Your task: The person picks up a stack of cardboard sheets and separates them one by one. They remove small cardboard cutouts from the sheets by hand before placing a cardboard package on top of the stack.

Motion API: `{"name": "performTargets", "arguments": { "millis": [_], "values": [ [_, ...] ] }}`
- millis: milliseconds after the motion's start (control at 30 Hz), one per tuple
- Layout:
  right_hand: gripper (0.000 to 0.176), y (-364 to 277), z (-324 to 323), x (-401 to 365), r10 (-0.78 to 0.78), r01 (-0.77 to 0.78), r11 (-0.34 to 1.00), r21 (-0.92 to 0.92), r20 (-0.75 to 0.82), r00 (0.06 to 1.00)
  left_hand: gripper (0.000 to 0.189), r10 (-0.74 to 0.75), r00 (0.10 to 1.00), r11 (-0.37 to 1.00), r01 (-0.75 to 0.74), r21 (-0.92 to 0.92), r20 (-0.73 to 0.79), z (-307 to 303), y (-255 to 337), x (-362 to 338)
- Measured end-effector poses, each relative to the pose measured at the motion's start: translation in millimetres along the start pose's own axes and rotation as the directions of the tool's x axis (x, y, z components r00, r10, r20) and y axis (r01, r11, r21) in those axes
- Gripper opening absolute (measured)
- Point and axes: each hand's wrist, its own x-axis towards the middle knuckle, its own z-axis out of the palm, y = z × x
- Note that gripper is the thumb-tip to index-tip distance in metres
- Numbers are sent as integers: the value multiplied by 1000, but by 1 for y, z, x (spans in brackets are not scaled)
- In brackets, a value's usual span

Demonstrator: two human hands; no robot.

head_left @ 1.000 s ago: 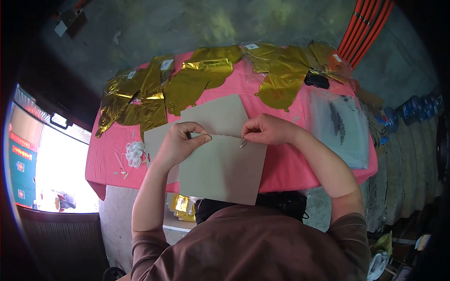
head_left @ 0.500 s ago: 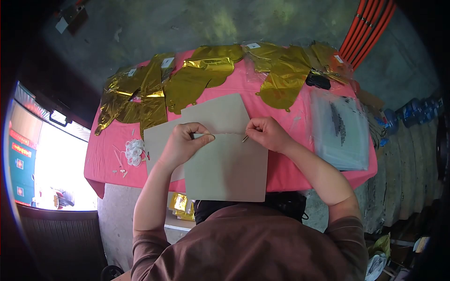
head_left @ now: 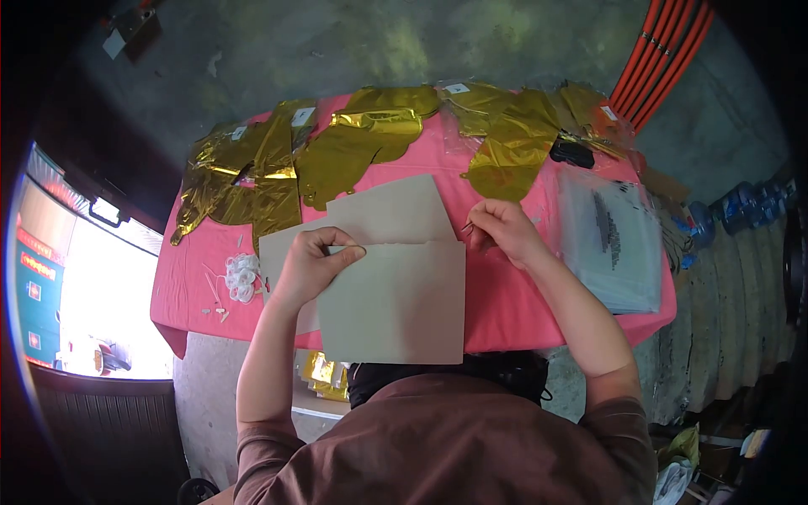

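My left hand [head_left: 318, 263] is closed, thumb and fingers pinching the top edge of a grey cardboard sheet [head_left: 391, 307]. The sheet overhangs the table's near edge, in front of my body. More grey cardboard [head_left: 394, 206] lies behind and to the left of it, partly covered. My right hand [head_left: 503, 231] is just off the sheet's upper right corner. Its fingers are closed on a small thin stick-like thing [head_left: 468, 225], mostly hidden in the grip; its exact kind does not show.
On the pink-covered table [head_left: 513, 311], gold foil balloons [head_left: 358, 151] lie along the far side. A stack of clear plastic bags [head_left: 610, 244] is at the right, near a black bundle [head_left: 572, 152]. White ribbon coils [head_left: 242, 276] lie at the left.
My right hand has moved up and right, off the sheet's edge. The front cardboard sheet has shifted left along with my left hand, which keeps its pinch.
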Motion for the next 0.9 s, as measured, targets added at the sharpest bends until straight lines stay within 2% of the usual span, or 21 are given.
{"name": "performTargets", "arguments": {
  "millis": [33,67,133,167,200,267,333,367,467,533,667,733,767,833,900],
  "values": [
    [18,-1,-1,0,-14,20,996,-81,82,997,11,-16,1000,1000,16,-12,2,-1,2,0],
    [18,-5,-1,0,-13,20,996,-82,81,997,11,-33,999,999,33,-24,3,-1,3,-1],
    [17,-16,1,-3,154,-141,985,-100,145,977,11,-25,1000,999,25,-25,4,-2,3,-1],
    [17,-15,2,-2,152,-138,985,-100,145,978,11,-17,1000,1000,17,-25,8,-2,3,0],
    [15,-13,3,-1,118,-98,988,-116,187,975,11,-15,1000,1000,15,-24,8,-3,7,-1],
    [14,-13,5,0,84,-55,990,-131,227,970,11,-107,994,994,107,-21,35,-5,16,-2],
    [8,-13,6,3,-56,100,988,-121,323,945,12,-72,997,997,72,-25,24,-4,12,-2],
    [8,-14,8,3,-56,99,988,-120,323,945,12,-36,999,999,37,-30,13,-3,10,-1],
    [5,-22,16,3,-56,133,974,-182,377,925,12,-65,998,998,66,-1,16,-3,15,-2],
    [8,-27,20,3,-173,366,855,-367,464,869,12,-61,998,998,60,11,21,-2,16,-1],
    [8,-41,25,5,-73,335,808,-486,481,874,12,-59,998,998,58,38,28,-1,21,-1],
    [7,-51,28,2,76,243,782,-573,475,876,11,-46,999,997,44,70,30,0,19,-1],
    [7,-51,28,2,77,242,783,-573,476,876,11,-32,999,994,28,101,31,0,18,-1],
    [6,-52,28,4,-19,422,683,-596,563,826,11,-33,999,993,30,118,24,2,23,-3],
    [6,-51,31,2,-65,458,637,-621,548,834,11,-33,999,990,30,136,16,3,25,-4]
  ]
}}
